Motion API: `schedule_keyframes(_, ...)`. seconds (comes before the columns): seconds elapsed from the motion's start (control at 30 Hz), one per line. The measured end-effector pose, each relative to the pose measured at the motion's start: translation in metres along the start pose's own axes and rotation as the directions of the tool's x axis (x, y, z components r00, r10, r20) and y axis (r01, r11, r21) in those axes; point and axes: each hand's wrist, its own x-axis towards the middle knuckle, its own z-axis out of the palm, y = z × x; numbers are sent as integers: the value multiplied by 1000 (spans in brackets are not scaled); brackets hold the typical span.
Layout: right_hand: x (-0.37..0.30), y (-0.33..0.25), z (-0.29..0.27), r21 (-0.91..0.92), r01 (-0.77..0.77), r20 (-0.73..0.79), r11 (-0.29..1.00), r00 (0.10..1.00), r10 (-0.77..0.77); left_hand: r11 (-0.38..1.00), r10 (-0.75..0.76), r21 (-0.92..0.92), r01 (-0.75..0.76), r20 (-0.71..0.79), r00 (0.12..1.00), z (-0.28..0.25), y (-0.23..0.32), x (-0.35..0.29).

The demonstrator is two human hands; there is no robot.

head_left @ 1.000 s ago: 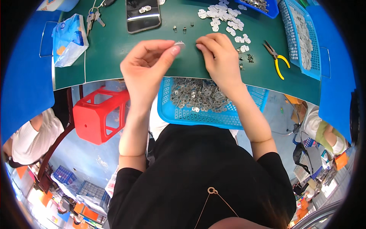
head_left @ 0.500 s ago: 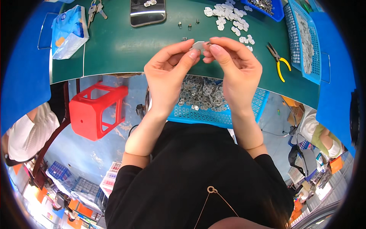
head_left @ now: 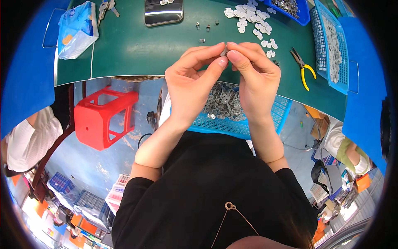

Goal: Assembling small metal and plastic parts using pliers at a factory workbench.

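Note:
My left hand (head_left: pixel 192 79) pinches a small white flat plastic piece (head_left: pixel 224 53) between thumb and fingers, over the front of the green table. Right against it is my right hand (head_left: pixel 257 74), thumb and forefinger closed at the same spot. The small metal part that showed in the right fingertips a moment ago is now hidden. Just beyond the hands lie several small metal parts (head_left: pixel 208 28). To the far right of them is a loose pile of white flat pieces (head_left: pixel 248 16).
Yellow-handled pliers (head_left: pixel 306 68) lie right of my hands, beside a light-blue basket (head_left: pixel 344 76) of pale pieces. A dark-blue tray (head_left: pixel 304 16) holds metal parts. A phone (head_left: pixel 163 14), keys (head_left: pixel 108 8) and a tissue pack (head_left: pixel 78 31) lie left. Another blue basket (head_left: pixel 232 129) sits below the table edge, near a red stool (head_left: pixel 93 124).
My left hand has moved right and turned, bringing the white piece up against the right fingertips. The gap between the hands has closed, and less of the piece shows.

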Motion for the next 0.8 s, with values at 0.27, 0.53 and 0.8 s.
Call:
schedule_keyframes(0.27,-3,12,-2,5,39,-56,999,998,-38,999,2,-36,-1,6,1000,5,2,-1)
schedule_keyframes(0.53,-3,15,4,-177,280,-110,944,947,-302,997,11,-73,-9,20,1000,6,3,-2)
schedule_keyframes(0.8,-7,10,1,-483,414,-4,772,880,-474,995,9,-97,-7,22,1000,9,8,-6)
